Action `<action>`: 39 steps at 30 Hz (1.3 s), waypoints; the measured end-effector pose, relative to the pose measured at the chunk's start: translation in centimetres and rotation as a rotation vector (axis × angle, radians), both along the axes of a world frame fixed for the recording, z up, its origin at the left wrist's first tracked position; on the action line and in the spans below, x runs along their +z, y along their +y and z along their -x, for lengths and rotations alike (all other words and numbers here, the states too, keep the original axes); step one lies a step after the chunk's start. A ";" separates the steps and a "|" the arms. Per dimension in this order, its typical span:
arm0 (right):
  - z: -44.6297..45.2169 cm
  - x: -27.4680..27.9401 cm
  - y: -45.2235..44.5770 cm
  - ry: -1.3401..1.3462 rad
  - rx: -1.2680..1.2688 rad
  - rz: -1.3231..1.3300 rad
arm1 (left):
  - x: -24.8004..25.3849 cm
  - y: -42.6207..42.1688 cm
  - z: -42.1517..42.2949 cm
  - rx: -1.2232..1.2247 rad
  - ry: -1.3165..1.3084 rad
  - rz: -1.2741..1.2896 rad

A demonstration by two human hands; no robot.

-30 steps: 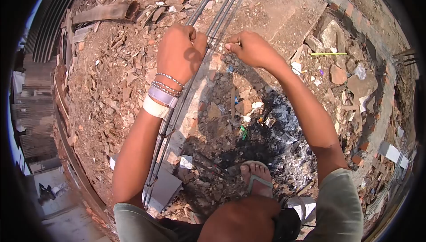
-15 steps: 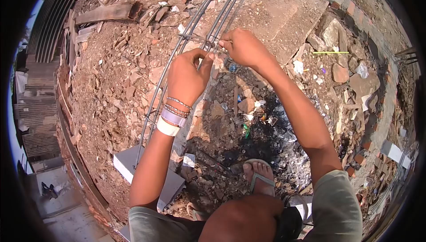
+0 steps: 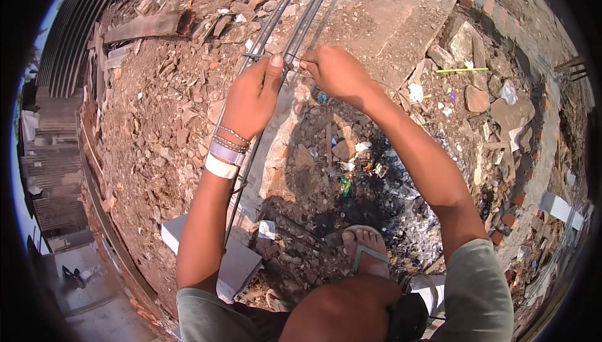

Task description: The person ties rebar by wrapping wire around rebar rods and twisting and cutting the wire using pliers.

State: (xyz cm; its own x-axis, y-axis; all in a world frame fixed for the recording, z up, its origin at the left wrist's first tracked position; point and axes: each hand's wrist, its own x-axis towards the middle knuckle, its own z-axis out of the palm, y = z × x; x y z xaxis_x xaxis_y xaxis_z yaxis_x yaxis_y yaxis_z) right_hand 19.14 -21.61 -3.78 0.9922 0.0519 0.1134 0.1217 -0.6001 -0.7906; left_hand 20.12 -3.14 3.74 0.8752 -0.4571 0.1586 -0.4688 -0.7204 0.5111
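Long steel rebars (image 3: 312, 8) run from the top centre down to the lower left, joined by thin cross ties. My left hand (image 3: 252, 98), with bracelets and bands at the wrist, is closed around the bars at a cross tie, its thumb pointing up over it. Just right of the same joint, my right hand (image 3: 334, 72) pinches something thin, which looks like the end of a tie wire. Between the two hands the joint (image 3: 288, 59) is partly covered by fingers.
Rubble and stones surround the bars. Black ash (image 3: 401, 197) lies right of centre, near my sandalled foot (image 3: 365, 251). A pale slab (image 3: 235, 263) sits at lower left, a wooden plank (image 3: 144, 27) at upper left, and a brick edge (image 3: 495, 12) curves along the right.
My left hand first came down off the joint, then moved back up and left onto the bars. My right hand shifted slightly left and stays pinched beside the joint.
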 end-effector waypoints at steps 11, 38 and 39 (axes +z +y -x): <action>-0.8 0.5 -0.3 -0.086 -0.007 0.063 | 1.7 1.0 -2.0 -0.119 0.171 -0.224; 0.2 0.5 0.9 -0.089 -0.058 0.001 | 0.5 -1.3 1.0 -0.060 -0.442 -0.570; -0.1 0.2 1.0 -0.084 -0.049 -0.001 | 0.2 -1.8 1.2 -0.026 -0.470 -0.611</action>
State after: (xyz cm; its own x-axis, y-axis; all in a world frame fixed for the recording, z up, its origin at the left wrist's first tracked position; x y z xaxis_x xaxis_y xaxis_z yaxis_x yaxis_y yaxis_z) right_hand 19.24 -20.64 -3.54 0.9805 0.0031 0.1966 0.1582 -0.6062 -0.7794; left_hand 18.96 -4.94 3.95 0.7660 -0.6026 0.2239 -0.5589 -0.7964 -0.2312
